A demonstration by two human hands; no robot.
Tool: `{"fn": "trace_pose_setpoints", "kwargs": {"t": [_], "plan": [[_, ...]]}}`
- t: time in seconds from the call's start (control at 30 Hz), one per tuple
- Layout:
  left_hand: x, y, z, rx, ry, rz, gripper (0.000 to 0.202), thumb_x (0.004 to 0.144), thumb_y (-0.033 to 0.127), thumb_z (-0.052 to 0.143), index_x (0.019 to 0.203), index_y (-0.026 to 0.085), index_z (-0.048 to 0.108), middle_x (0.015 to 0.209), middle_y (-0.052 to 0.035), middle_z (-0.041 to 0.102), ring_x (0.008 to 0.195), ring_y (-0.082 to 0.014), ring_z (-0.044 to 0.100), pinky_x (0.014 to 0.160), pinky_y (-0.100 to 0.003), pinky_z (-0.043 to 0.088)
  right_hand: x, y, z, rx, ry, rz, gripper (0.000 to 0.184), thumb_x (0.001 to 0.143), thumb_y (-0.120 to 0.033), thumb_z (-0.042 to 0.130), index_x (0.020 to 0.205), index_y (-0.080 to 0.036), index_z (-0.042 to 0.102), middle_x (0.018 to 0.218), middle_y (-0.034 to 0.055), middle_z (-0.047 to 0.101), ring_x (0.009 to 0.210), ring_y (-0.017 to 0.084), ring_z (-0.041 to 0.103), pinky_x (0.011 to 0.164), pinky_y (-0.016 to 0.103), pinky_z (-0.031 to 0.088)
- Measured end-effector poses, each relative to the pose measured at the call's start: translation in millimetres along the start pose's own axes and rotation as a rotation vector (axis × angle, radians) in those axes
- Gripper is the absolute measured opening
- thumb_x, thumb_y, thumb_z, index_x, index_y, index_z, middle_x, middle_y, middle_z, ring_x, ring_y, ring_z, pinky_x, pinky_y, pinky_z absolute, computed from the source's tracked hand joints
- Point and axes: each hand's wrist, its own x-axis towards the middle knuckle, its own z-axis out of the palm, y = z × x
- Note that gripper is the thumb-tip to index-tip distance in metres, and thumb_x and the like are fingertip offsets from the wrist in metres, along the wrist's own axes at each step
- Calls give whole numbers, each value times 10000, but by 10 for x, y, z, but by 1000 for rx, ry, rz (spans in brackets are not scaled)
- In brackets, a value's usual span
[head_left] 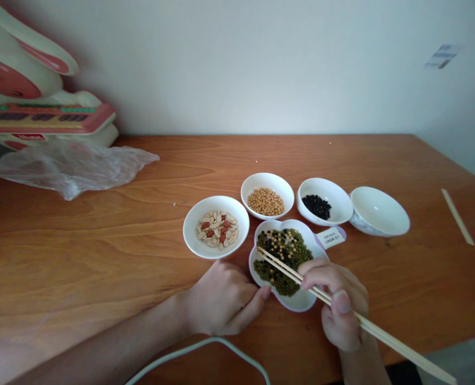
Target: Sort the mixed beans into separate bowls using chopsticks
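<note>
My right hand [339, 302] is closed around a pair of wooden chopsticks [397, 343]. Their tips are close together over the left side of a white flower-shaped dish [301, 303] with a lilac edge. Green mung beans [287, 286] fill much of the dish, mixed with black beans and yellow soybeans towards its far side. My left hand [227, 299] lies at the dish's near left edge with fingers curled and the thumb against the rim; its fingertips are mostly hidden. Just beyond it stands a white bowl [189, 235] of peanuts, some red-skinned.
Behind the dish are a bowl of soybeans [266, 202], a bowl of black beans [317, 206] and a bowl [381, 211] with no beans visible. A plastic bag [72, 166] and toy keyboard [48, 117] are left. A cable [213, 339] runs in front; a pale strip [457, 216] lies right.
</note>
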Motion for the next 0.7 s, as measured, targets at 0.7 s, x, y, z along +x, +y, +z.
{"fn": "trace_pose_setpoints", "kwargs": {"t": [0.7], "plan": [[-9, -13, 16, 6, -4, -6, 501, 1128, 255, 394, 649, 187, 525, 541, -2, 593, 435, -105, 448, 487, -345, 225, 6, -26, 33, 24, 85, -2, 426, 1124, -339, 334, 901, -199, 669, 808, 46, 672, 759, 189, 685, 660, 333, 495]]}}
